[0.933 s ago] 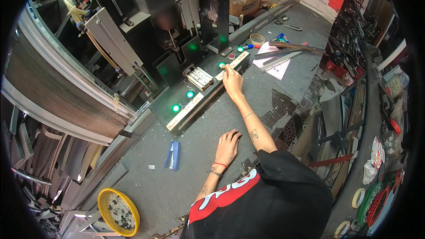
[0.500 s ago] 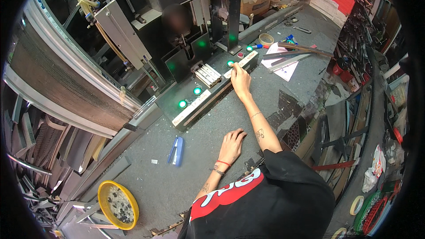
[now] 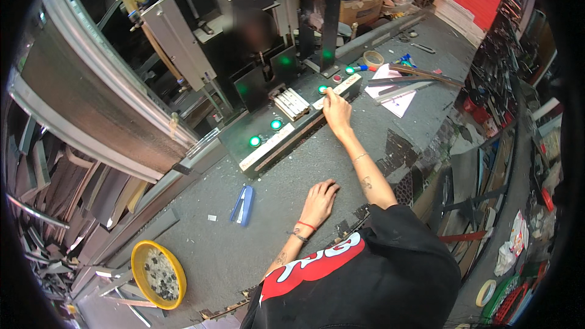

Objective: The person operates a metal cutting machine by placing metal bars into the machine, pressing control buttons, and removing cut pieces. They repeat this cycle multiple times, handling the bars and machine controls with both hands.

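Note:
My right hand reaches forward to a long control bar, its fingers curled and one digit on a lit green button. Nothing is held in it. My left hand lies on the dark worktop, empty, with its fingers loosely spread. Two more green buttons glow on the left part of the control bar. Another green one and a red button sit at its right end. Just behind the bar, several pale metal strips lie side by side at the foot of a black machine.
A blue stapler lies left of my left hand. Near the front left stands a yellow bowl with small pieces in it. To the right are paper, long strips and a tape roll. Stacked offcuts flank the worktop.
The whole view has shifted slightly. My right hand stays at the same green button, its fingers looking a little more curled. My left hand keeps its place on the worktop.

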Demonstrator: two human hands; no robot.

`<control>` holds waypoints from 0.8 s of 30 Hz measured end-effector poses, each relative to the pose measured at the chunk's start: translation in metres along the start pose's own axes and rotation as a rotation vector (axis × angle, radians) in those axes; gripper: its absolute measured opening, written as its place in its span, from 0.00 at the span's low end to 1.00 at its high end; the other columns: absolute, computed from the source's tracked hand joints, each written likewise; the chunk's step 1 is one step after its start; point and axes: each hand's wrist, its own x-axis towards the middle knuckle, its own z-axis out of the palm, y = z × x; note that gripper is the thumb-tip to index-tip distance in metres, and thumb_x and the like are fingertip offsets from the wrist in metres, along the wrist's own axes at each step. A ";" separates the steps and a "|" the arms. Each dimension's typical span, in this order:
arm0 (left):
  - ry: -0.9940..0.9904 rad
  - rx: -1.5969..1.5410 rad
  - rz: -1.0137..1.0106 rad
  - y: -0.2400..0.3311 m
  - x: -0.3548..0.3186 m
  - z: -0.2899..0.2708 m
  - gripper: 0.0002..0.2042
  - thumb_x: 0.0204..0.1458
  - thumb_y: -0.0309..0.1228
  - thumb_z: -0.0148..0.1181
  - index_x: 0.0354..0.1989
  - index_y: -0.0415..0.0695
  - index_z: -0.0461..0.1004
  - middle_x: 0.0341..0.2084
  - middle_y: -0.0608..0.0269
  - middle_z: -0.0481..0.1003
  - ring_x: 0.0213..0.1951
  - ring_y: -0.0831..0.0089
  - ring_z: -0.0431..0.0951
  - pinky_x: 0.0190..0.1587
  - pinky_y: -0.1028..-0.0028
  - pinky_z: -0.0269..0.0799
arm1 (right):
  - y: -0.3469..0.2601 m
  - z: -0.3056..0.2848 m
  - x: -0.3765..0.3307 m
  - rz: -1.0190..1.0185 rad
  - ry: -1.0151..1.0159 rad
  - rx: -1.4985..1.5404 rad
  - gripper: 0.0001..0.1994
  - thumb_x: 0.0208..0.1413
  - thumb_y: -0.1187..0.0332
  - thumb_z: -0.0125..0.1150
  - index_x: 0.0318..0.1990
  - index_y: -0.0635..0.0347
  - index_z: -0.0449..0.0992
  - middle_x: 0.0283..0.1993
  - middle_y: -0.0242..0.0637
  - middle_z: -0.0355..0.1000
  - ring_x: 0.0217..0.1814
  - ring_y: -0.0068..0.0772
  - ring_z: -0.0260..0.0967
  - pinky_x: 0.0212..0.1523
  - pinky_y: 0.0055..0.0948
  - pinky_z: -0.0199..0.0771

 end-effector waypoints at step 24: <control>0.255 0.467 -0.322 -0.076 0.022 -0.131 0.27 0.47 0.28 0.62 0.57 0.41 0.62 0.55 0.51 0.62 0.56 0.55 0.64 0.57 0.64 0.65 | 0.002 -0.023 0.034 -0.225 -0.325 -0.066 0.10 0.59 0.63 0.52 0.38 0.61 0.69 0.30 0.47 0.74 0.35 0.53 0.74 0.33 0.47 0.73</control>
